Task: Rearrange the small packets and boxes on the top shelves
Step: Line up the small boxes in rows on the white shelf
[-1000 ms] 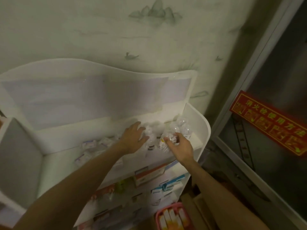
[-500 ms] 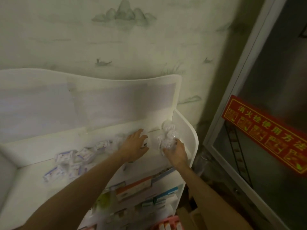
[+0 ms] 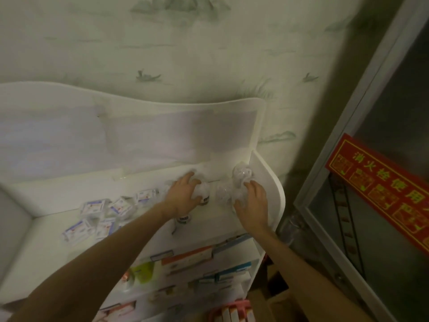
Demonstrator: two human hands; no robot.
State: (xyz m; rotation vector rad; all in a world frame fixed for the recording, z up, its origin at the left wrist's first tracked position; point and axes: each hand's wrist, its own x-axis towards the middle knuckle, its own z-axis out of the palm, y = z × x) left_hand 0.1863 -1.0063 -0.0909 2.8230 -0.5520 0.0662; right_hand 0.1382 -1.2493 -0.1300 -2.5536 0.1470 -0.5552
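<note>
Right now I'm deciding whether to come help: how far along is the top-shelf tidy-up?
Midway, I'd judge. Done: clear-wrapped packets bunched at the shelf's right wall. In hand: the right hand presses on that bunch; the left hand holds a wrapped packet. Left: the blue-and-white boxes lie scattered at left.

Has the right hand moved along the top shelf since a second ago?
Yes. The right hand has pushed the clear packets rightward, closer to the shelf's right side wall.
</note>
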